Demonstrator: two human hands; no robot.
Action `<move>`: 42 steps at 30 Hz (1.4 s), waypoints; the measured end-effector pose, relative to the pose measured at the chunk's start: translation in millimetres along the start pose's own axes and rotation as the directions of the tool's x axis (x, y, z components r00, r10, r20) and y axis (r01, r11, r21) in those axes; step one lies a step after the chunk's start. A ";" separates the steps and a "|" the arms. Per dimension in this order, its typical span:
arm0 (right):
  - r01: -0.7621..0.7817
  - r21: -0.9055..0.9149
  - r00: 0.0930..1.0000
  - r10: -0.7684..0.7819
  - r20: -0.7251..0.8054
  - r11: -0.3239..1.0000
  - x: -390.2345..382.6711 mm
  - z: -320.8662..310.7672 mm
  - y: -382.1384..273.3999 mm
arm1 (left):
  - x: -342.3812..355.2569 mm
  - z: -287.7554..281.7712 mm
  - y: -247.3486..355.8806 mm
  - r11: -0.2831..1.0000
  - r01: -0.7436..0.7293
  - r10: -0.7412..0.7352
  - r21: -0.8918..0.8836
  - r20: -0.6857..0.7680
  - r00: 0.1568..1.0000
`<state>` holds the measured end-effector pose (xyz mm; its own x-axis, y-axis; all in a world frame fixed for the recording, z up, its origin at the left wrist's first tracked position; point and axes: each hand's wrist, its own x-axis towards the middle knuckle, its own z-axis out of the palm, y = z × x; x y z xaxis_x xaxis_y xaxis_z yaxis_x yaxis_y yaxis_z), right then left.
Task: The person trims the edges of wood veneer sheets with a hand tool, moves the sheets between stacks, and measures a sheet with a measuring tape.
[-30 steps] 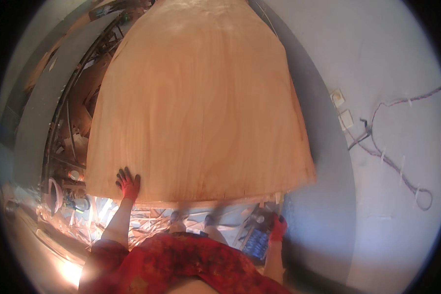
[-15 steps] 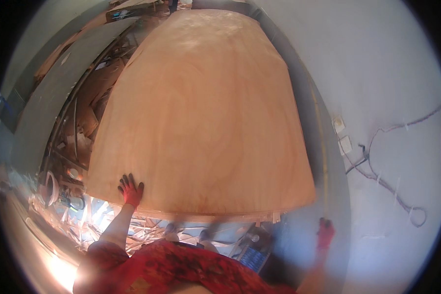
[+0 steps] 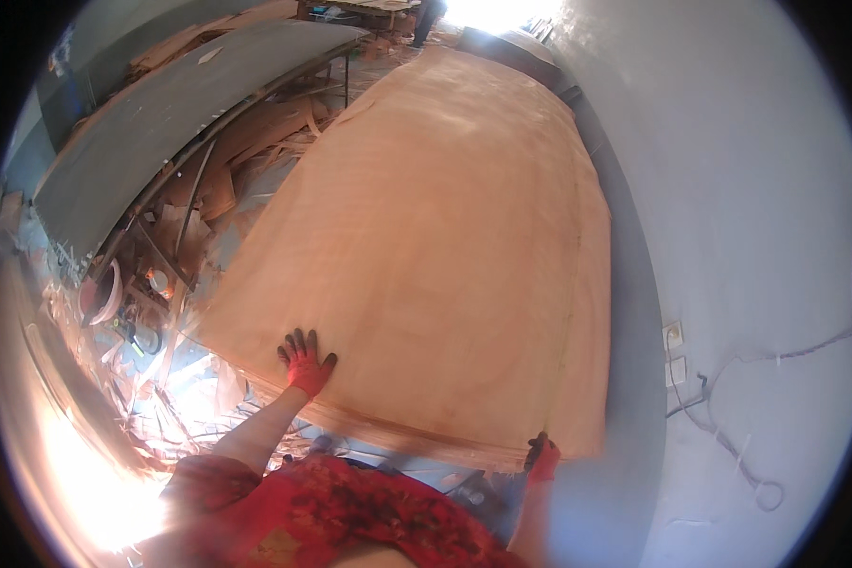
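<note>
A large, thin, pale-brown wood veneer sheet (image 3: pixel 426 265) lies on top of a stack of layers whose edges show along the near side. My left hand (image 3: pixel 306 367), in a red glove with dark fingertips, rests flat on its near left part, fingers spread. At the near right edge my right hand (image 3: pixel 541 460), gloved alike, is closed around the near end of a long thin yellowish strip (image 3: pixel 565 341). The strip runs away from me over the sheet, near its right side; its exact kind is hard to make out.
Left of the stack stands a long grey-topped table (image 3: pixel 199 95), with veneer scraps (image 3: pixel 185 237) beneath and around it. A pale wall (image 3: pixel 729 189) with sockets (image 3: pixel 673 352) and a hanging cable (image 3: pixel 719 435) bounds the right. Far off, a person's dark-clothed leg (image 3: pixel 426 24) shows.
My right hand has come leftward from beside the stack to its near edge, and the strip now lies over the sheet. The view has shifted; my left hand stays flat on the veneer.
</note>
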<state>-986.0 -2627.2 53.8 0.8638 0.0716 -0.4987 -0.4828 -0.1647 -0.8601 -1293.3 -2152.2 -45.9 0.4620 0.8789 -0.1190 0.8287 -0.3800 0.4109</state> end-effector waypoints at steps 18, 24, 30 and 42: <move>0.497 -0.413 0.856 -0.508 0.092 0.763 -71.9 118.4 84.3 | 20.6 37.2 -11.5 0.950 -0.064 0.065 0.307 0.007 0.998; 0.240 -0.151 0.948 -0.265 -0.176 0.959 -80.9 -36.3 131.9 | 15.8 -1.3 125.4 0.838 -0.351 0.450 0.417 -0.168 0.877; -0.242 -0.079 0.885 0.187 -0.426 0.967 13.9 -188.5 323.5 | -113.9 82.2 427.8 0.314 -0.948 0.933 0.053 0.167 0.318; -0.478 -0.680 0.876 0.248 -0.413 0.557 268.4 -249.6 568.3 | -150.5 265.3 465.7 -0.009 -0.991 0.863 0.136 0.502 0.061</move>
<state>-992.7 -2947.2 -541.9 0.6965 -0.3843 -0.6060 -0.5839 -0.7944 -0.1673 -893.1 -2538.0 -76.5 0.9016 -0.4193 -0.1061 -0.4225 -0.9063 -0.0087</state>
